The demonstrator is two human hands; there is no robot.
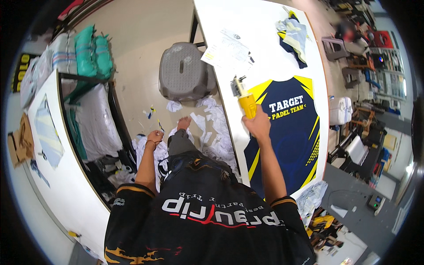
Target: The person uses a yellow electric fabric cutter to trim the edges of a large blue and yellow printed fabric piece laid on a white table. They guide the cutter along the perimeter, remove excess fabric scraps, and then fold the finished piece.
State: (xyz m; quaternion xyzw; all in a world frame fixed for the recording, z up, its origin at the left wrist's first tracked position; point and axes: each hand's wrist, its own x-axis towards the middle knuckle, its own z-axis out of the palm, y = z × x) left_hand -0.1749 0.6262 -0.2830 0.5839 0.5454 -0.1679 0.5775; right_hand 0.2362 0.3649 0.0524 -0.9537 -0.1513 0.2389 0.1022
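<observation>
My right hand (258, 123) is wrapped around the yellow handle of a handheld electric cutter (248, 105), whose metal head points away from me. It is over the left edge of a navy and yellow jersey panel (289, 128) spread on the white table (238, 137). My left hand (154, 138) hangs lower, off the table, above white fabric scraps. Its fingers are curled together; whether a small scrap is between them is too small to tell.
Paper sheets (229, 49) and a bundle of cut fabric (293, 37) lie on the table's far part. Beside the table is a grey plastic stool (183, 73). White scraps (216, 128) cover the floor near my bare foot (184, 123). Another white table (44, 176) stands left.
</observation>
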